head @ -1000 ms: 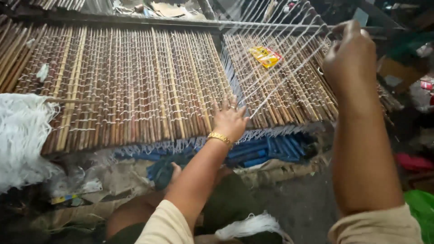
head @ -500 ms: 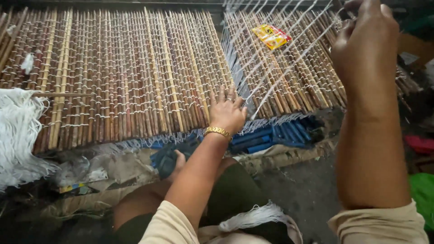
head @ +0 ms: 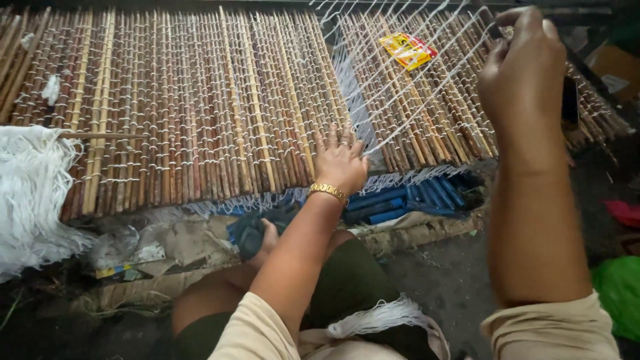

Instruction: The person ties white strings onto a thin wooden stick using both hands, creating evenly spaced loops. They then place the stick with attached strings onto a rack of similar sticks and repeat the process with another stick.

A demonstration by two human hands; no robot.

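Bamboo mat point(head: 200, 107): left hand point(head: 341, 160) flat, fingers spread, gripping nothing; right hand point(head: 523, 67) raised, pinching white strings point(head: 413, 87).

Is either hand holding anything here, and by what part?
The right hand pinches the upper ends of the white strings, pulled up taut. The left hand lies flat on the stick mat, holding nothing.

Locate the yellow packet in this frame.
In the head view, the yellow packet lies flat on the stick mat, upper right of centre, beneath the raised white strings and left of the right hand.
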